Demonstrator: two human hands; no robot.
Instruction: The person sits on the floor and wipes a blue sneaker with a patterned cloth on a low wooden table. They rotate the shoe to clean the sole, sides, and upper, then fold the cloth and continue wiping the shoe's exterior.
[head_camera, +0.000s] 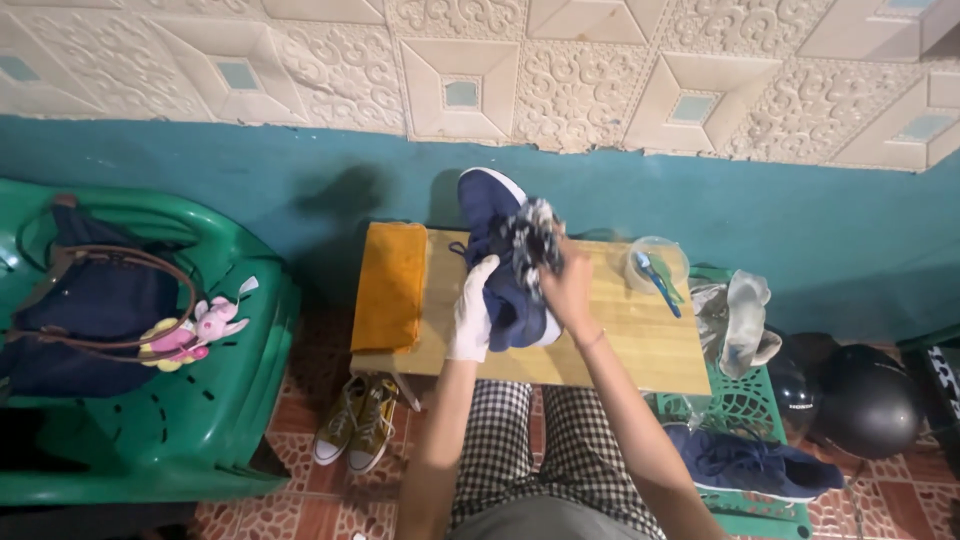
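One green plastic chair (190, 420) with a slotted seat carries one dark bag (95, 300) and a pink plush toy (205, 325). One low wooden table (650, 350) bears a folded mustard-yellow cloth (392, 285) and a clear round bowl (657, 262). One navy sneaker (500, 270) stands tilted on the table; a second navy sneaker (755, 465) lies in a green lattice basket (745, 405). Two olive canvas shoes (358, 420) sit on the tiles. The white-gloved left hand (472, 312) grips the tilted sneaker's side; the bare right hand (568, 290) clutches a mottled rag (530, 240) against it.
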